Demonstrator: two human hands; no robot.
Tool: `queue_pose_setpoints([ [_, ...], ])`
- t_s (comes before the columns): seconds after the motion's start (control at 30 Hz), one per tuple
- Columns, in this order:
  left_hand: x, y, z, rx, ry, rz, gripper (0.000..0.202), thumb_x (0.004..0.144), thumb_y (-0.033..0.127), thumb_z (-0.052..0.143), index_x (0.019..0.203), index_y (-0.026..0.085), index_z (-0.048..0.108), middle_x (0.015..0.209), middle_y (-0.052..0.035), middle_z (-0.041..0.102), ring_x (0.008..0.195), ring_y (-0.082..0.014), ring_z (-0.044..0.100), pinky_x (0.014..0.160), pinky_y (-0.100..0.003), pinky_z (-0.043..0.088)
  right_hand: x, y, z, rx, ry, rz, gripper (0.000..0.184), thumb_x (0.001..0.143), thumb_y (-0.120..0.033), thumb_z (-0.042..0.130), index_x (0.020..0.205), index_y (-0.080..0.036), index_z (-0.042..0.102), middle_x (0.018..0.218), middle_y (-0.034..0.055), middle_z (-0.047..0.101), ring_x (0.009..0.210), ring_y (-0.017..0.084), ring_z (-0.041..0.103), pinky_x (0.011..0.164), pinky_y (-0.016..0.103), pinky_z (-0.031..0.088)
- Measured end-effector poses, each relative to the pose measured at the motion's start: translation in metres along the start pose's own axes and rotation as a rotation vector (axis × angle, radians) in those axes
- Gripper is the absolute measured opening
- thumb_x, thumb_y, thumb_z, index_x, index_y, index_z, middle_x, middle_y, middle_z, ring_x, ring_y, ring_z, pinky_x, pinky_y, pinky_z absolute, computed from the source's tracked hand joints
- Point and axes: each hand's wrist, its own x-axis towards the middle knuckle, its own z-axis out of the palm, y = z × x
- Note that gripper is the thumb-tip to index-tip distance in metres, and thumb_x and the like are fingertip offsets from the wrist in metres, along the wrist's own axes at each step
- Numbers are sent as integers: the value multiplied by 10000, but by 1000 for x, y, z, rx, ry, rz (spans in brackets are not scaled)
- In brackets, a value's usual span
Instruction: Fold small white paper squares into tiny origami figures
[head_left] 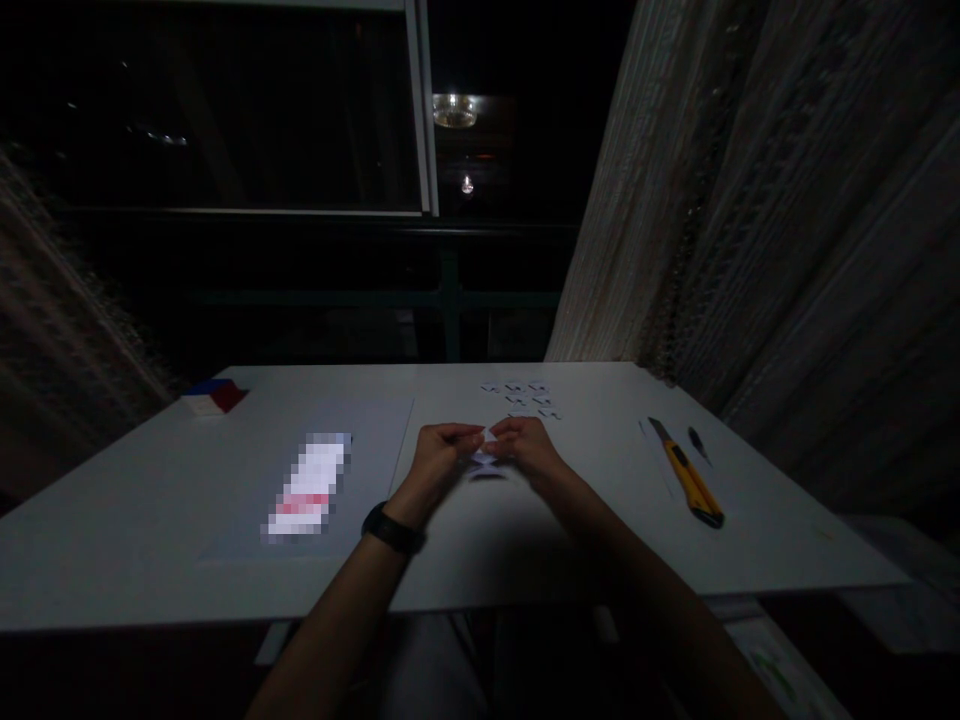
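Between my two hands is a small piece of white paper (486,456), held just above the middle of the table. My left hand (445,450), with a dark watch (394,528) on its wrist, pinches the paper's left side. On the other side, the fingers of my right hand (526,446) are closed on the same piece. Dim light hides its exact shape. Just beyond my hands, several small white paper pieces (514,388) with dark marks lie in short rows.
A yellow utility knife (688,475) lies on the right of the white table (600,560), beside a small dark pointed object (699,443). To the left are a bright blurred-out phone-like screen (309,488) on a sheet and a red, white and blue block (214,396). Curtains (622,200) hang behind.
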Motion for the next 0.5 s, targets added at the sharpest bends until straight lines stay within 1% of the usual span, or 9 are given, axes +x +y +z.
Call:
queue_pose_setpoints([
  [0.13,0,1,-1,-9,-30,-8,297,541,253,723,794,99,699,660,-89,671,582,-162,591,550,-276,446,-1,-2,0,-22,3,-42,310,398,-183,745,657,-129,584,449,-41,564,401,101,518,445,228,386],
  [0.23,0,4,-1,61,-52,22,350,561,318,713,826,91,693,622,-73,655,548,-146,572,531,-261,429,0,-2,-1,-50,-8,-96,348,414,-160,724,717,-153,555,423,-80,529,387,96,502,436,217,382],
  [0.33,1,7,-1,203,-51,71,346,596,390,681,763,86,694,614,-70,646,559,-144,558,532,-251,407,3,1,-1,-81,-56,-122,395,417,-141,711,752,-172,505,429,-91,535,388,98,501,440,217,396],
  [0.4,4,7,-1,284,-58,95,329,609,404,666,693,87,688,603,-66,638,568,-142,546,538,-246,392,4,2,-2,-106,-96,-146,413,426,-147,714,768,-177,485,445,-88,546,396,97,501,438,214,398],
  [0.5,9,5,-2,344,-81,69,314,616,403,653,629,90,666,570,-43,609,538,-125,508,515,-237,365,3,3,-2,-136,-119,-170,423,443,-159,723,786,-179,477,454,-92,540,397,85,486,427,199,386],
])
